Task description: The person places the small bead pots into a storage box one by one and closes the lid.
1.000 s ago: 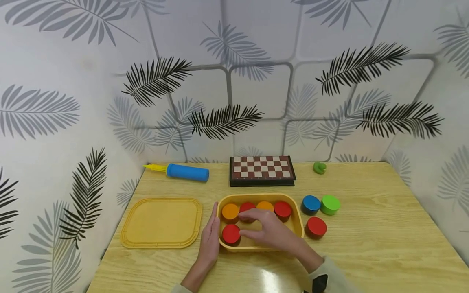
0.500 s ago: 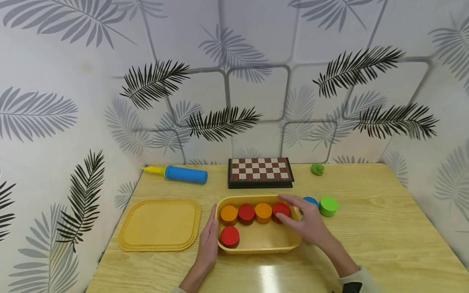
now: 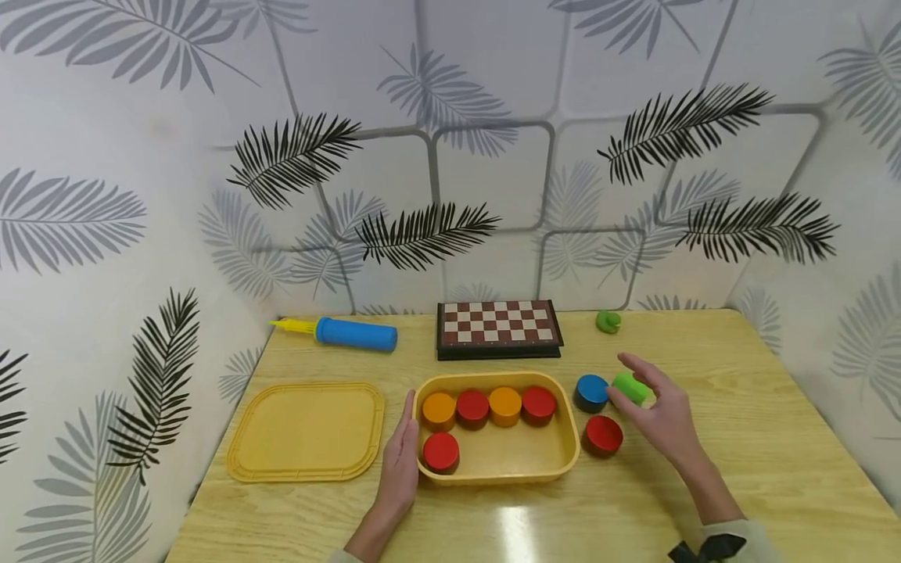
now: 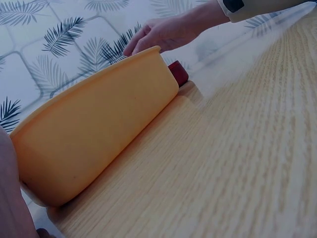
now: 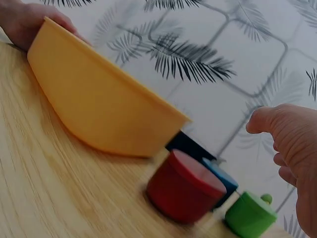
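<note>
While your right hand (image 3: pixel 667 421) hangs near the bright green, squat cylinder (image 3: pixel 630 388) with thumb and fingers apart and holding nothing, treat that piece as probably light and stiff: it looks like hard plastic or painted wood, and you cannot tell which. Its side runs straight and its top is flat, so your best hold is likely thumb and fingers on opposite sides, a little below the upper edge; the smooth finish may slip if you pinch only the edge. It does not look fragile. It stands upright on the pale wood-grain tabletop (image 3: pixel 763 461), to the right of the yellow-orange plastic tub (image 3: pixel 503 455), with the glossy blue squat cylinder (image 3: pixel 592 391) just beside it and the red squat cylinder (image 3: pixel 603 436) nearer you, so mind your thumb against the blue one. Your left hand (image 3: pixel 400 469) lies with fingers straight along the tub's left end, clamped on nothing; the wall looks thin and may flex, so press gently. Inside the tub, orange (image 3: pixel 439 412), red (image 3: pixel 473 410), orange (image 3: pixel 505 407) and red (image 3: pixel 538 406) cylinders line the far side, and another red cylinder (image 3: pixel 441 453) sits in the near left corner.
</note>
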A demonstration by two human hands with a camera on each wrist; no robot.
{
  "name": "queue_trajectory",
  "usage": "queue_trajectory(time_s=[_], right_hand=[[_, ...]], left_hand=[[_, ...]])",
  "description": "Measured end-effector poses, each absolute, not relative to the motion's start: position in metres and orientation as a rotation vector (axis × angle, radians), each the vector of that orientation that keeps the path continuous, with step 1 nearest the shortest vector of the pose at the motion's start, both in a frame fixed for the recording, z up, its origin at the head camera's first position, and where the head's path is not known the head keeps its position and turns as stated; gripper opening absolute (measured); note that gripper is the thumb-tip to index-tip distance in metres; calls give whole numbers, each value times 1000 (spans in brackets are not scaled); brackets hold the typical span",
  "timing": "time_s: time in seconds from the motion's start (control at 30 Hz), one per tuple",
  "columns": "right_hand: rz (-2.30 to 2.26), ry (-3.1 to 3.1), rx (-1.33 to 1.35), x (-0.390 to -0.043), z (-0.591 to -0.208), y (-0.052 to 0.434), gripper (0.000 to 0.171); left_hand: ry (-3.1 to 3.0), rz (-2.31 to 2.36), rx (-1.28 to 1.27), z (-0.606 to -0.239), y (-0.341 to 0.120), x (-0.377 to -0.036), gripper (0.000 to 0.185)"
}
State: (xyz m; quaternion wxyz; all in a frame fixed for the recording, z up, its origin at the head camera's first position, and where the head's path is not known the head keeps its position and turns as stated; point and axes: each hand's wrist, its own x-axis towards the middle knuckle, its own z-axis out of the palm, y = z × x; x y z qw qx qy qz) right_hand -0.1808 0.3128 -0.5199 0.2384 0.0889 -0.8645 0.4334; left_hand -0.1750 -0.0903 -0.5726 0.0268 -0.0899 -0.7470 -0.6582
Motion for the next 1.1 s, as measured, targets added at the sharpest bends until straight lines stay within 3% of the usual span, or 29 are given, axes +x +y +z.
queue_trajectory(time_s=[0.57, 1.1], right_hand=[[1246, -2496, 63, -185, -553, 343, 71], [1266, -2484, -67, -183, -576, 351, 65]], left_hand=[[-2305, -2047, -271, -572, -89, -175, 56], [-2302, -2035, -284, -576, -91, -174, 57]])
